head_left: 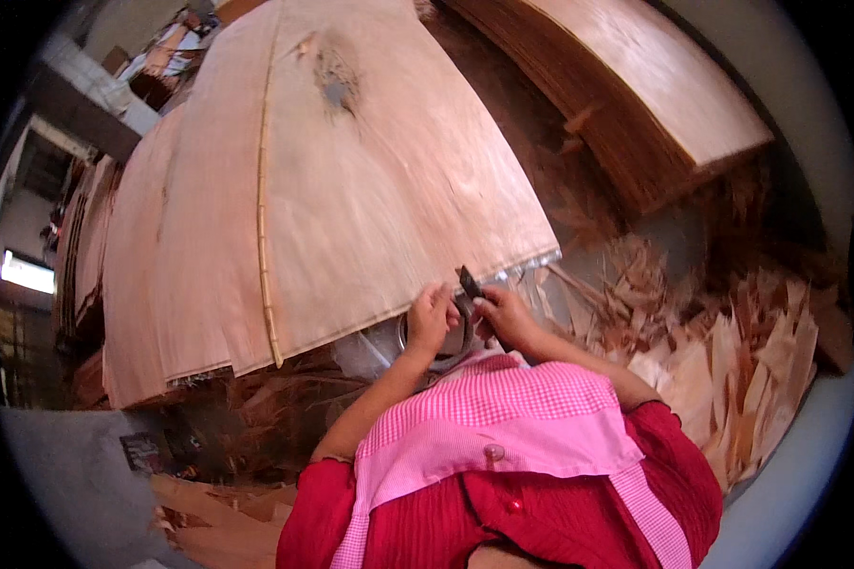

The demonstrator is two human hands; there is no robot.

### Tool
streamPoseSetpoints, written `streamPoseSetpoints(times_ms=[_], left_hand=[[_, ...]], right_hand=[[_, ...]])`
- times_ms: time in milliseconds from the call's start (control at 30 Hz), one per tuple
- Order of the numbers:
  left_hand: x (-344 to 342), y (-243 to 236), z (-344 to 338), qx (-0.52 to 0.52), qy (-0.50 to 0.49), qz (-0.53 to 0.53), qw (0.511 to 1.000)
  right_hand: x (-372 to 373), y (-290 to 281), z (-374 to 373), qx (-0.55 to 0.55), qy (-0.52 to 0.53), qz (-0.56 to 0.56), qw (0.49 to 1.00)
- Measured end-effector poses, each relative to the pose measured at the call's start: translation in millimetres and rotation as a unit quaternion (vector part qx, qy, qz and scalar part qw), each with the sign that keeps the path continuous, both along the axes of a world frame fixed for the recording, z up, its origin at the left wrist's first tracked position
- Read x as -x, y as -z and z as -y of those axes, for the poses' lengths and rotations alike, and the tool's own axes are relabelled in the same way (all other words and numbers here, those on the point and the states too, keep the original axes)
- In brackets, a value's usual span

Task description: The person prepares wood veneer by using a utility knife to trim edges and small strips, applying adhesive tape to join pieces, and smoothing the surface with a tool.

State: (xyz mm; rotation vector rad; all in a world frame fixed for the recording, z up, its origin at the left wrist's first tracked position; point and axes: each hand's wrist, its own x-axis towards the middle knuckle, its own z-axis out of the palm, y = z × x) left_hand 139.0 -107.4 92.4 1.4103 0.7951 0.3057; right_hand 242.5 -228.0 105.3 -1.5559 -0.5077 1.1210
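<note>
My right hand (505,316) is closed around a short, dark, flat blade-like tool (470,282) that points up and away from me. Close beside it, my left hand (429,320) has its fingers pinched together, and whatever they hold is too small to make out. Both hands are at the near edge of a wide wood veneer sheet (380,209), which has a dark knot toward its far part. Just below the hands, a round, ring-like object (404,334) shows partly behind my wrists; its kind is unclear.
A long, jointed bamboo stick (264,209) lies across the veneer from far to near. Another tall veneer stack (636,76) stands at the far right. Torn veneer scraps (721,370) are heaped at the right, and more scraps (228,517) lie at the lower left.
</note>
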Motion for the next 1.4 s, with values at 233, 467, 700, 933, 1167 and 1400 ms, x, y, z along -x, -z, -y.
streamPoseSetpoints(times_ms=[233,467,700,933,1167,1400], left_hand=[[10.2,1.3,-5.5,0.123,-0.119,-0.016,0.985],[40.0,34.5,11.4,-0.387,-0.168,-0.152,0.894],[87.6,42.8,33.8,-0.297,-0.221,-0.208,0.905],[123.2,70.3,17.7,-0.470,-0.062,-0.214,0.854],[149.5,132.4,-39.1,-0.378,-0.287,-0.356,0.805],[132.0,61.5,50.7,-0.359,-0.074,-0.143,0.920]], right_hand=[[11.5,-1.1,-33.2,-0.021,-0.160,0.266,0.950],[21.4,20.2,-48.2,0.012,-0.270,0.267,0.925],[46.6,29.3,-53.9,0.018,-0.396,0.159,0.904],[58.8,54.0,-56.4,0.095,-0.369,0.061,0.922],[51.7,45.8,-67.7,0.188,-0.276,0.007,0.943],[78.7,57.7,-87.9,0.096,-0.276,-0.135,0.947]])
